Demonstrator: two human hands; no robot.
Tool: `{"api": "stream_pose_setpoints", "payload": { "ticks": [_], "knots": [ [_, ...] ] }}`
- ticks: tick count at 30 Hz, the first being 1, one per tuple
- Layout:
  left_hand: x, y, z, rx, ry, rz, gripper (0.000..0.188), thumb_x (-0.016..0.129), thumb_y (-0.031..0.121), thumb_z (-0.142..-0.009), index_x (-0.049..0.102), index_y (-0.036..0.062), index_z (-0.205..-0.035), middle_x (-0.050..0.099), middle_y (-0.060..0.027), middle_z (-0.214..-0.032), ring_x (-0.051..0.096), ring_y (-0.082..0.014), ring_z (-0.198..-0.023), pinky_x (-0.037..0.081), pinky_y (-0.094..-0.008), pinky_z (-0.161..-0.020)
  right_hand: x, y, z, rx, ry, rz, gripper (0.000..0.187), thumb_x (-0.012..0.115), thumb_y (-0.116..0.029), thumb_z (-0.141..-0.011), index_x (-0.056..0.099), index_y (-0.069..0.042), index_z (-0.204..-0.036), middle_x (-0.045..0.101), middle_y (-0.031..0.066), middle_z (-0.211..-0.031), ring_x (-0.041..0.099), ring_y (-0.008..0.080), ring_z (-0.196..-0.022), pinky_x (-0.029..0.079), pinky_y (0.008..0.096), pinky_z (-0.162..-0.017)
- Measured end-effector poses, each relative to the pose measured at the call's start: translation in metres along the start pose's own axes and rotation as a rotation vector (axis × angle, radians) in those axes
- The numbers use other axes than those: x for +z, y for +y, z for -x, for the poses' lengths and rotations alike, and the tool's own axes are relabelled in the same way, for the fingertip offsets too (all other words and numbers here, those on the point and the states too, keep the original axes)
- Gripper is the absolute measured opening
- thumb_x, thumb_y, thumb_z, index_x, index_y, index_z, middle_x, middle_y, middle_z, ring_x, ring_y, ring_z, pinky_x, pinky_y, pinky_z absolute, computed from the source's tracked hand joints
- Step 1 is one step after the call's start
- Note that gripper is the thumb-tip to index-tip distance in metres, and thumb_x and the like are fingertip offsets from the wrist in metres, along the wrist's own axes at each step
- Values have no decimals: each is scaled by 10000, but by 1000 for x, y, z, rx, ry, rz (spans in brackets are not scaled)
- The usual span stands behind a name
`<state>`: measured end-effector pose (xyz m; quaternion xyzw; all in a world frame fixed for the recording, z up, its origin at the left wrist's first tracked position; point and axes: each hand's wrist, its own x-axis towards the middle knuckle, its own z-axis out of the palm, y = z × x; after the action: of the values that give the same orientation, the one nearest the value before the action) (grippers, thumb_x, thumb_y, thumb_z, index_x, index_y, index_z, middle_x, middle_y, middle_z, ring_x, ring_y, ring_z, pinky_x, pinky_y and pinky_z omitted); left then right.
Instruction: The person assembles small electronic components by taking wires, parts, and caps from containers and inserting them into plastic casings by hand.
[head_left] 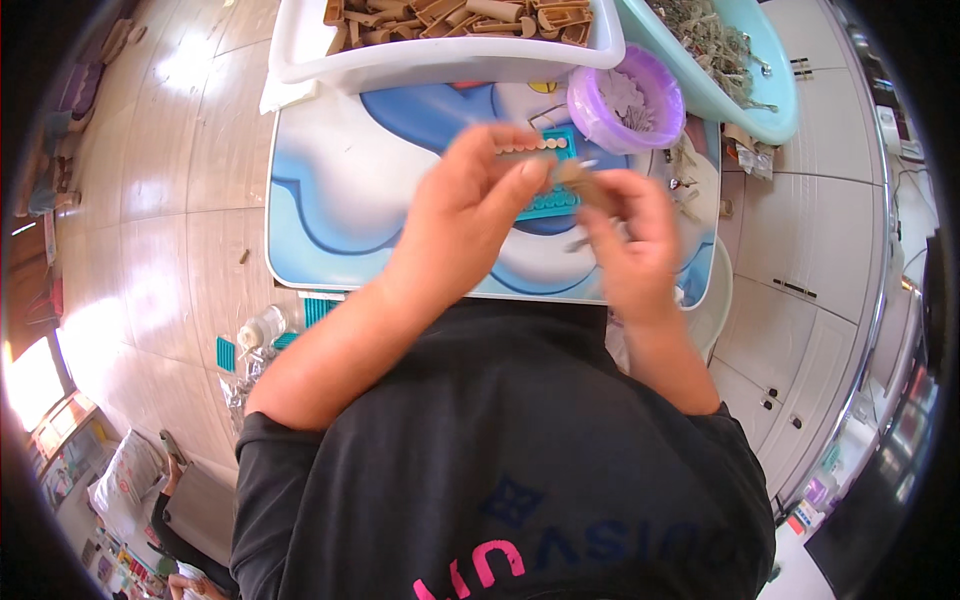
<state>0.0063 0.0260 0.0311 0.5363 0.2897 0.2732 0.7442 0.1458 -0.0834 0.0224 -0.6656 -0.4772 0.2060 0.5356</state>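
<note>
Over the table, my right hand [640, 225] is closed around a brown plastic piece [582, 188], blurred by motion, of the same colour as those in the white bin. A greyish, smeared bit shows under its fingers. My left hand [470, 195] reaches in from the other side, thumb and fingers curled, its thumb tip close to the brown piece; what it pinches is too blurred to make out. Beneath both hands lies a teal tray [545, 208], partly covered by them. A row of small round cream pieces [548, 144] runs along its far part.
A white bin [440, 68] of brown pieces stands at the table's far edge. To its right are a purple tub [590, 112] with grey bits and a light-blue basin [778, 120] heaped with metal parts. The patterned table [330, 190] has rounded corners. White cabinets [800, 230] stand right.
</note>
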Motion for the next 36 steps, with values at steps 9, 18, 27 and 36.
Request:
{"api": "stream_pose_setpoints", "payload": {
  "ticks": [9,18,27,36],
  "knots": [
    [8,50,-128,567,123,-1361,291,626,169,-772,556,6,-1003,620,-185,-890,602,-359,-844,482,-423,-757,-226,99,60,320,573,403,254,626,-181,-862,562,-31,-1056,596,24,-901,534,90,-747,441,222,-639],
    [6,66,-135,474,170,-1280,172,600,193,-791,632,37,-857,633,-184,-837,604,-345,-848,471,-420,-751,-253,200,175,737,327,986,278,645,-196,-815,596,-31,-1033,621,103,-936,593,213,-844,476,310,-748],
    [2,72,-43,245,-847,-905,99,579,108,-771,601,21,-812,587,-93,-727,564,-201,-666,442,-303,-602,-134,72,1,-131,214,951,159,686,-190,-743,649,-54,-817,584,78,-862,562,273,-830,455,354,-747],
    [6,12,28,-326,-1044,-455,232,527,125,-839,522,18,-1044,598,-101,-801,585,-243,-738,456,-351,-677,-127,76,-38,226,164,541,162,682,-219,-780,671,-84,-868,648,66,-857,602,212,-859,453,312,-734]
  ]
}}
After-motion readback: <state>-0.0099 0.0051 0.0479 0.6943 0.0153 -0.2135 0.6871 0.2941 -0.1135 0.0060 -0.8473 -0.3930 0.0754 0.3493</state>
